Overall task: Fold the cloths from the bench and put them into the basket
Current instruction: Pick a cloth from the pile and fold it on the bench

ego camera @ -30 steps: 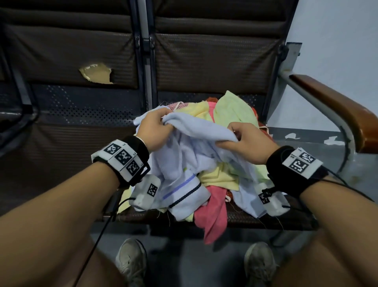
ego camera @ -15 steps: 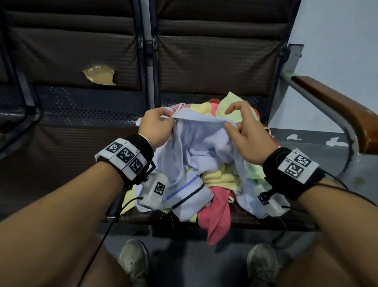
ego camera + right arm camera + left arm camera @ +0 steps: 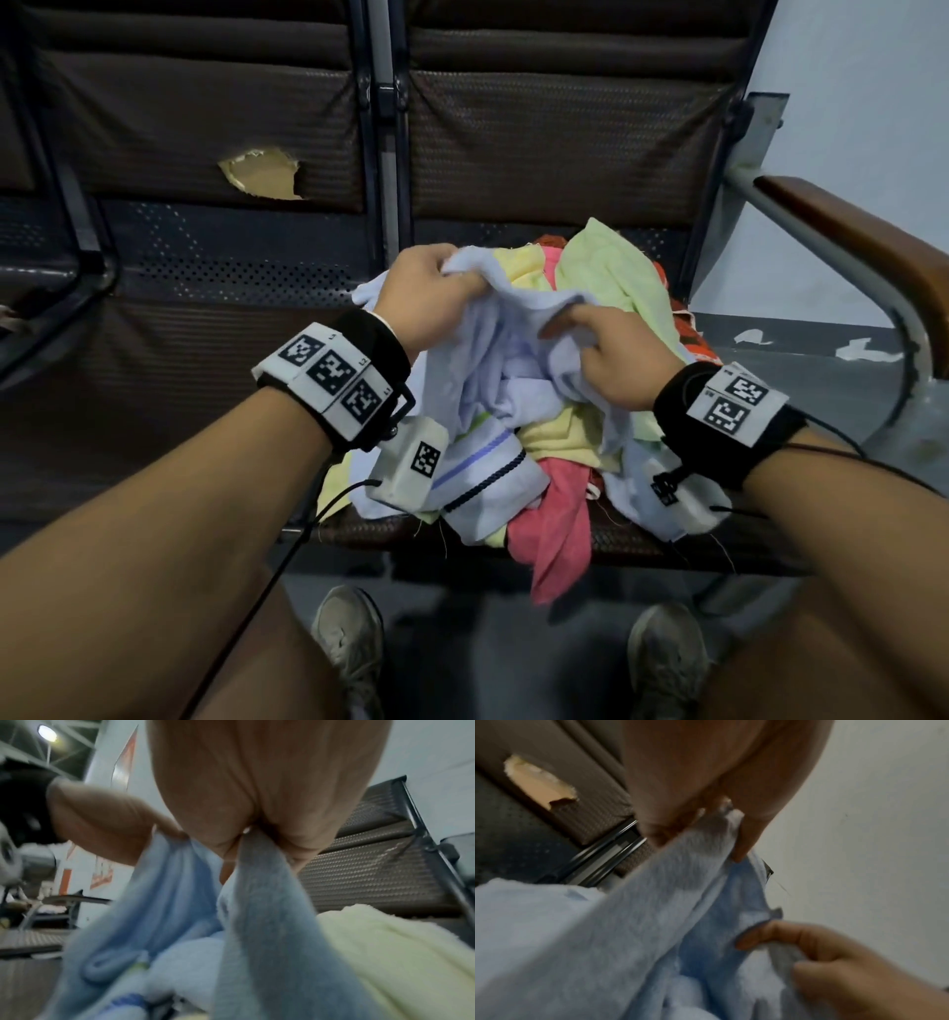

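Gripping the pale blue cloth [image 3: 518, 329] again, right hand [image 3: 611, 354] sits lower.

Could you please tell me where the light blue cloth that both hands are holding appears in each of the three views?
Head: the light blue cloth sits centre, above the pile, between the left hand and the right hand.
Left wrist: it fills the lower left and centre.
Right wrist: it hangs down the middle.
Shared landmark: the brown woven backrest.
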`<state>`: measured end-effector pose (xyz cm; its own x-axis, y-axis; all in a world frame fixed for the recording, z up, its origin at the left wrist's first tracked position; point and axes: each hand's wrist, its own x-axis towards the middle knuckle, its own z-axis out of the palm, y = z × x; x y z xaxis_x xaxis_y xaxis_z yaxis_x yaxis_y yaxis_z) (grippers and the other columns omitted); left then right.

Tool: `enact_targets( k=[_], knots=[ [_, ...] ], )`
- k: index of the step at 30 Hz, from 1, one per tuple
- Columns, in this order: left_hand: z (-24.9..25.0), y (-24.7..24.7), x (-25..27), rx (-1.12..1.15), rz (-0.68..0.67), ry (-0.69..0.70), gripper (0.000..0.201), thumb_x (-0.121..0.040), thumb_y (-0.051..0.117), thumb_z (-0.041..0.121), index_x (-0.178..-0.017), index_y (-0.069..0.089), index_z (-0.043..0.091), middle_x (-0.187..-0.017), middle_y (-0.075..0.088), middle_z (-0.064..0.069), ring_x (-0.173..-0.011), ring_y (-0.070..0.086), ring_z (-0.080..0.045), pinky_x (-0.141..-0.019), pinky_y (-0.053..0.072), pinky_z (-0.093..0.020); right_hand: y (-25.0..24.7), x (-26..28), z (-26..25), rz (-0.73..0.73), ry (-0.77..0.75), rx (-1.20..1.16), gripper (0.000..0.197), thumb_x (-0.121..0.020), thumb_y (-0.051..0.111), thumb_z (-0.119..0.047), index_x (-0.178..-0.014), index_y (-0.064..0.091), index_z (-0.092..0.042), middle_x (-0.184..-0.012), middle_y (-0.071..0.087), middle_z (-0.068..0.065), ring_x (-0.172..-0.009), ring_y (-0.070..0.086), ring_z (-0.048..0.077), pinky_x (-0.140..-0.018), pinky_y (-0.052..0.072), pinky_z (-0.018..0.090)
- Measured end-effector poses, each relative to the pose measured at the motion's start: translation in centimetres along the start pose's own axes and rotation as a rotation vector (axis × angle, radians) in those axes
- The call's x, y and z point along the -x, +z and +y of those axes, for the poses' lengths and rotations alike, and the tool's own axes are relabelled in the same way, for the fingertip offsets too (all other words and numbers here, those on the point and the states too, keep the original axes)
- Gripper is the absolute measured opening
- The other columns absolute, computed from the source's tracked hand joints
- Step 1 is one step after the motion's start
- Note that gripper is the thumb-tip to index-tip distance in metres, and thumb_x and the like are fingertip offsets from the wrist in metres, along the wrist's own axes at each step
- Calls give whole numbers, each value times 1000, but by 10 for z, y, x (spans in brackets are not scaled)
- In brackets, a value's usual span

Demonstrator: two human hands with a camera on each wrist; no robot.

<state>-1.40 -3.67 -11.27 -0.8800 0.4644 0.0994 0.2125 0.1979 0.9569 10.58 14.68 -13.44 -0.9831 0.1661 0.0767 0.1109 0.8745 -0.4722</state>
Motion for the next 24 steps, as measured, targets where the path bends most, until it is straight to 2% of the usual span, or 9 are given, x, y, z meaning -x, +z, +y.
enact_targets(
  k=[3, 6, 9, 10, 12, 15, 18, 20, 24],
  knots=[
    [-8, -4, -9, -103, 110, -73, 28, -94, 56, 21, -68, 54, 12, -68, 50, -4, -64, 49, -17, -62, 39, -26, 5, 4, -14, -61, -45, -92, 57, -75, 36, 11, -104, 69, -25, -115, 70, 7, -104, 64, 29, -92, 51, 40],
    [-4, -3, -7, 191, 114, -190, 28, -103, 42, 19, -86, 55, 2, -69, 59, -16, -60, 65, -25, -59, 52, -29, 14, 7, -26, -292, -57, 14, 57, -75, 37, 10, -97, 73, -28, -107, 72, 8, -85, 63, 27, -76, 52, 36],
    [10, 9, 7, 427, 28, -216, 32, -105, 33, 14, -90, 55, -4, -70, 71, -18, -67, 75, -28, -57, 59, -29, 21, 6, -30, -376, 10, 13, 51, -83, 39, 3, -95, 77, -28, -83, 73, -8, -70, 58, 18, -67, 48, 31],
    [14, 12, 10, 476, -4, -227, 35, -104, 33, 13, -89, 58, -6, -75, 74, -21, -72, 75, -29, -61, 61, -31, 23, 5, -30, -336, 25, -33, 43, -87, 41, -3, -87, 76, -27, -70, 68, -15, -67, 55, 15, -66, 46, 29],
    [20, 17, 15, 535, -69, -251, 39, -102, 35, 15, -90, 64, -9, -87, 75, -23, -82, 76, -30, -73, 63, -33, 30, 2, -33, -217, 48, -187, 31, -93, 51, -27, -63, 57, -23, -56, 48, -12, -56, 43, 12, -63, 39, 31],
    [26, 21, 19, 523, -126, -240, 37, -101, 40, 22, -98, 67, -3, -92, 77, -16, -88, 75, -26, -73, 59, -28, 42, 0, -36, -134, 90, -217, 59, -88, 58, -61, -55, 38, -17, -44, 35, -7, -42, 32, 10, -51, 28, 26],
    [32, 22, 19, 485, -77, -210, 36, -101, 41, 24, -92, 67, 2, -84, 77, -12, -76, 75, -22, -58, 54, -22, 50, -2, -30, -150, 89, -76, 52, -101, 50, -45, -63, 46, -10, -52, 42, 2, -49, 39, 17, -59, 33, 33],
    [30, 18, 15, 466, 52, -191, 32, -101, 40, 19, -91, 64, 1, -76, 74, -14, -60, 71, -20, -47, 49, -20, 41, -6, -24, -110, 99, -100, 43, -103, 47, -32, -66, 47, -10, -57, 42, 4, -52, 39, 18, -60, 32, 32],
    [5, -5, 2, 321, 323, -158, 29, -100, 38, 14, -85, 61, 7, -84, 67, -16, -63, 68, -25, -47, 50, -24, 0, -11, -3, 265, 54, -185, 39, -93, 51, -11, -57, 42, -21, -55, 40, -4, -56, 38, 17, -54, 27, 33]
  ],
)
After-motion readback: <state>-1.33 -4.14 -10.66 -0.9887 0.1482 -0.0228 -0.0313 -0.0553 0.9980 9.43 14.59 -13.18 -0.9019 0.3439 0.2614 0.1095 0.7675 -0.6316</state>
